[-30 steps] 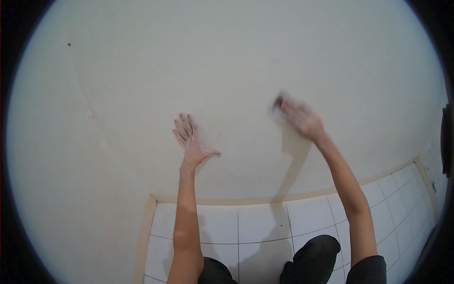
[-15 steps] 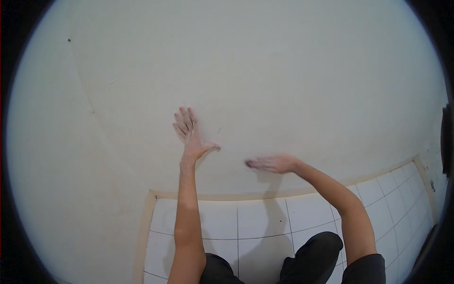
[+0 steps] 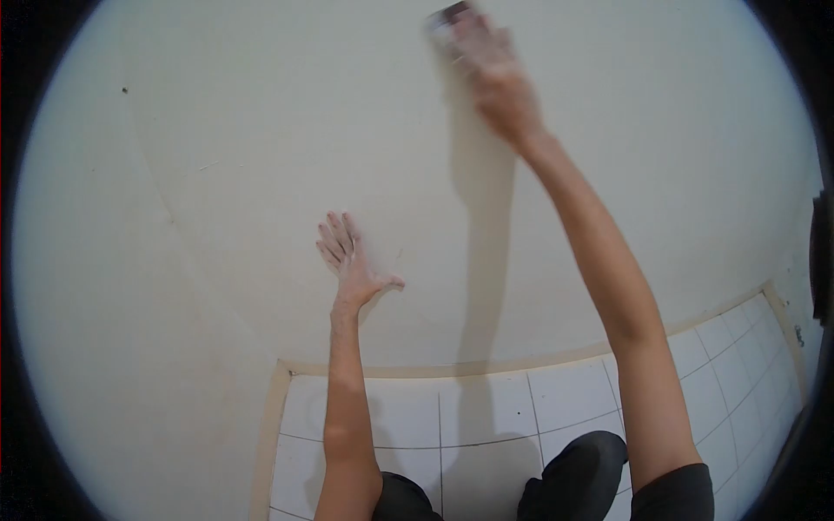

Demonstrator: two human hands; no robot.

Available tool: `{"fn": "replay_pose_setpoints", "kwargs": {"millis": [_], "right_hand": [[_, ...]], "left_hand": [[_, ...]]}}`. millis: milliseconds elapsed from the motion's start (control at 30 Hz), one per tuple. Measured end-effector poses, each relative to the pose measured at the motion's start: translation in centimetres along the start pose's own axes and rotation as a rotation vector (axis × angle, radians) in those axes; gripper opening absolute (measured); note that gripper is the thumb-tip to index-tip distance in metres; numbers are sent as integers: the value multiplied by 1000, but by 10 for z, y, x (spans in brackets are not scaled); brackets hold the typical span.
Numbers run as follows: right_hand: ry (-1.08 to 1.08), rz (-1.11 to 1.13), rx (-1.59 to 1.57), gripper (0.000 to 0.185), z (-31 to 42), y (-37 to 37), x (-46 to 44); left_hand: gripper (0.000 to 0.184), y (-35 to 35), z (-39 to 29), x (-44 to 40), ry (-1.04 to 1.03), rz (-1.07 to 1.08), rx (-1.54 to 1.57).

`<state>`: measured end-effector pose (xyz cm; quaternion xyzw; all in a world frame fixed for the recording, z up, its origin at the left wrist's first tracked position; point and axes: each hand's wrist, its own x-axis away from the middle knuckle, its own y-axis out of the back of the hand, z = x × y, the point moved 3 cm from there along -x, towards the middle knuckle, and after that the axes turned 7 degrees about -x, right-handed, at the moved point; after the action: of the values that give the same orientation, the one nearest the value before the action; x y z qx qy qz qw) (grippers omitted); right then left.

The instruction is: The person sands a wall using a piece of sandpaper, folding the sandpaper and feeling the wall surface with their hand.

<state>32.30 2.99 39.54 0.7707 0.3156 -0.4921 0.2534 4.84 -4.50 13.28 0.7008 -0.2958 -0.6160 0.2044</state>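
My left hand lies flat against the pale wall, fingers and thumb spread, with whitish dust on the skin. High up near the top edge of the view, my right hand presses a small dark-and-light block to the wall. Motion blurs that hand and the block, so the block's exact kind cannot be made out. The right arm is stretched out and casts a long shadow down the wall.
White floor tiles meet the wall along a beige border strip. My dark-clothed knees are at the bottom. A dark object stands at the right edge. A small dark spot marks the wall at upper left.
My right hand swept down and left with the block, then went far up the wall, where the arm is now extended. My left hand has stayed in place on the wall.
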Motion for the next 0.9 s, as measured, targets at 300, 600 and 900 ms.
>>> {"fn": "replay_pose_setpoints", "kwargs": {"millis": [300,600,900], "right_hand": [[587,1044,-761,50,87,13,320],[221,311,166,62,-30,47,60],[411,568,-292,54,77,-11,157]], "left_hand": [[176,5,-6,0,33,29,30],[177,0,-4,0,27,17,28],[180,-5,2,-1,23,3,15]]}}
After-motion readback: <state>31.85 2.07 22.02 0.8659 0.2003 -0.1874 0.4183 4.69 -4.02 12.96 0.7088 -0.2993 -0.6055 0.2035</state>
